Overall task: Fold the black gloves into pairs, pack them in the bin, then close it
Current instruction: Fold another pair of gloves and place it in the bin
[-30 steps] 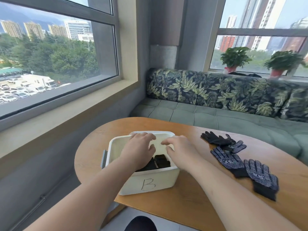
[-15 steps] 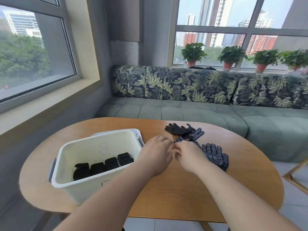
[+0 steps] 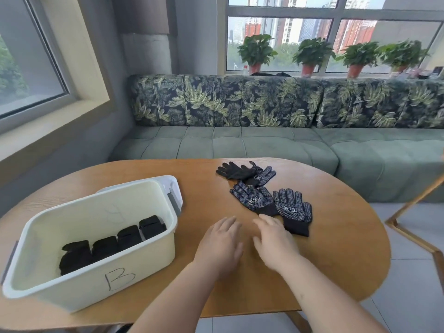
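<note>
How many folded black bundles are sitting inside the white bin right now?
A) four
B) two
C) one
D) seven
A: four folded glove bundles lie in a row along the bottom of the bin, apart from the loose gloves lying flat on the table.

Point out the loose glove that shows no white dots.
The far-left glove: its upper side is plain black, while the other three gloves are covered in white dots.

Fingers (image 3: 266, 221) of both hands are motion-blurred. The bin (image 3: 84, 292) hides most of the lid (image 3: 174, 186) behind it. Tabletop (image 3: 336, 260) cropped left.
</note>
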